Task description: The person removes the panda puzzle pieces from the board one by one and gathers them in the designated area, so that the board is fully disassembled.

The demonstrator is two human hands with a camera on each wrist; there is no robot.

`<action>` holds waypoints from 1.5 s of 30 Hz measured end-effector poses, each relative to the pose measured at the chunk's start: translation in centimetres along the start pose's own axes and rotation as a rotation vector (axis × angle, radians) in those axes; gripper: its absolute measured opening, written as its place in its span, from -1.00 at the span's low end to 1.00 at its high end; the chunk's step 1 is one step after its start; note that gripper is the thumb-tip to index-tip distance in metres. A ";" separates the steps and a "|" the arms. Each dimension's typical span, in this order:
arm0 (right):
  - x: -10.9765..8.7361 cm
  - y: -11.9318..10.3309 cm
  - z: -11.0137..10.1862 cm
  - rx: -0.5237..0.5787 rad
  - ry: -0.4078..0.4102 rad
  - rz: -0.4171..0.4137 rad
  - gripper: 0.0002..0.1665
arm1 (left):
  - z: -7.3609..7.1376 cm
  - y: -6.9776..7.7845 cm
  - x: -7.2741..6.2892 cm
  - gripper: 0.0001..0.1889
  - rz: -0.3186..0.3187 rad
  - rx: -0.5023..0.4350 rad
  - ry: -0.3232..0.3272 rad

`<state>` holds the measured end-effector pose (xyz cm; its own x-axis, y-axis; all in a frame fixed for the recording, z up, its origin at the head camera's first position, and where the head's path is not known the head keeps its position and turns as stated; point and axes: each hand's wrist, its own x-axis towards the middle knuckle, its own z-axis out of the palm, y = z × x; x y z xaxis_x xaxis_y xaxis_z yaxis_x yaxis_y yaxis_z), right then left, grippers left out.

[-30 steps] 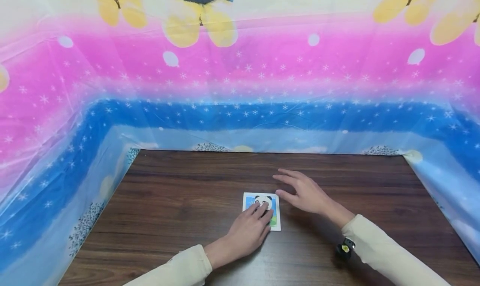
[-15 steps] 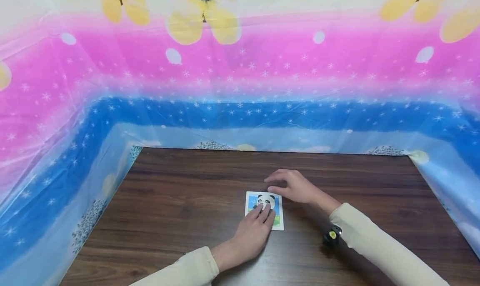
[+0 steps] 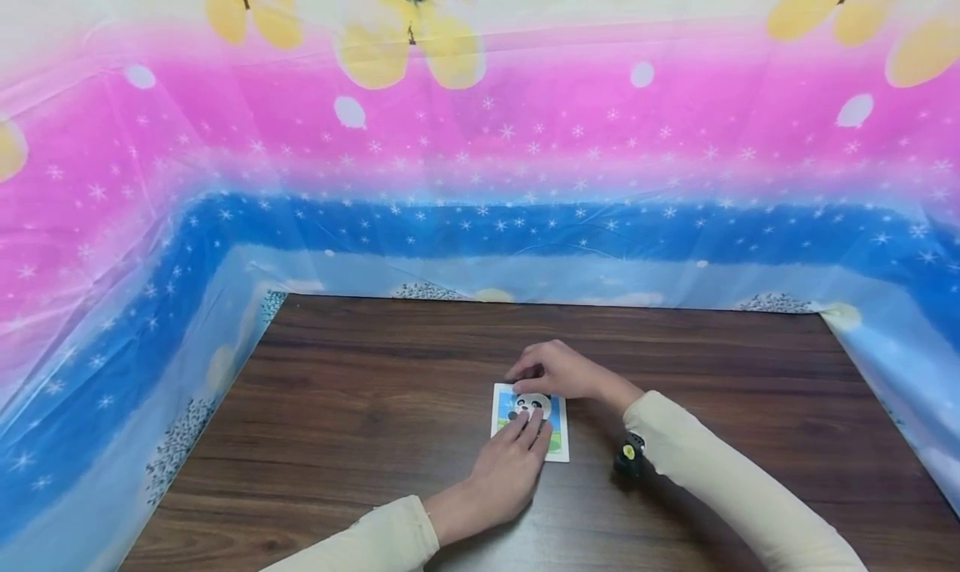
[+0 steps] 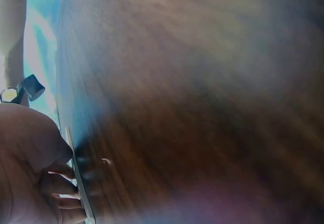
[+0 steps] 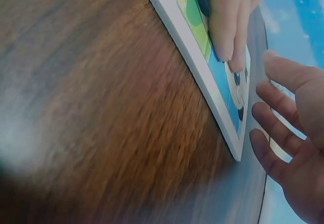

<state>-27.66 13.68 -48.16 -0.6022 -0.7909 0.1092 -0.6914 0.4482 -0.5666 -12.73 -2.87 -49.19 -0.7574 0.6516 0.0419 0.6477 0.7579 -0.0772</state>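
Observation:
A flat white-bordered panda picture board (image 3: pixel 506 403) lies on the brown table, in the middle of the head view. My left hand (image 3: pixel 504 476) rests its fingers on the panda's face and covers the lower left of the picture. Over the far edge of the board, my right hand (image 3: pixel 557 372) reaches across with bent fingers. In the right wrist view, the fingers of that hand (image 5: pixel 298 117) are spread, with a gap between them and the board's pale edge (image 5: pixel 200 79). From the left wrist, the board shows only as a thin edge (image 4: pixel 83 191) beside the fingers.
The wood-grain table (image 3: pixel 360 388) extends around the board. A pink and blue printed cloth (image 3: pixel 480 172) hangs behind it and at both sides. A small black device (image 3: pixel 628 457) sits at the right wrist.
My right hand has moved left, from beside the board's upper right corner to above its far edge, and its fingers have bent more. The left hand stays on the board.

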 end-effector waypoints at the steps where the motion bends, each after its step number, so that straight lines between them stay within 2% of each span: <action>1: 0.2 0.0 0.1 -0.001 -0.008 -0.004 -0.72 | 0.0 0.0 0.0 -0.45 0.000 0.005 0.003; 7: 0.8 -0.3 0.8 -0.029 -0.041 -0.017 -0.75 | 0.2 0.1 -0.1 -0.44 -0.016 0.022 0.023; 11: 0.9 -0.6 0.9 -0.037 -0.049 0.001 -0.76 | 0.2 0.1 -0.2 -0.46 -0.030 -0.012 0.041; 16: 0.8 -0.9 0.9 -0.023 -0.043 0.010 -0.78 | 0.2 -0.1 -0.2 -0.50 -0.017 -0.029 0.082; 31: 0.9 -0.7 0.9 0.104 -0.042 0.099 -0.83 | 0.0 -0.4 -0.1 -0.51 -0.007 -0.102 0.046; 39: 1.1 -0.3 1.0 0.174 -0.072 0.126 -0.78 | 0.0 -0.5 -0.1 -0.55 -0.012 -0.104 0.121; 45: 1.3 -0.2 1.1 0.170 -0.081 0.139 -0.78 | 0.2 -0.3 0.0 -0.55 -0.073 -0.131 0.063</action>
<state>-27.89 12.09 -48.75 -0.6486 -0.7600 -0.0414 -0.5224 0.4842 -0.7019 -12.89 -3.07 -49.33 -0.7990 0.5920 0.1055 0.5993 0.7984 0.0593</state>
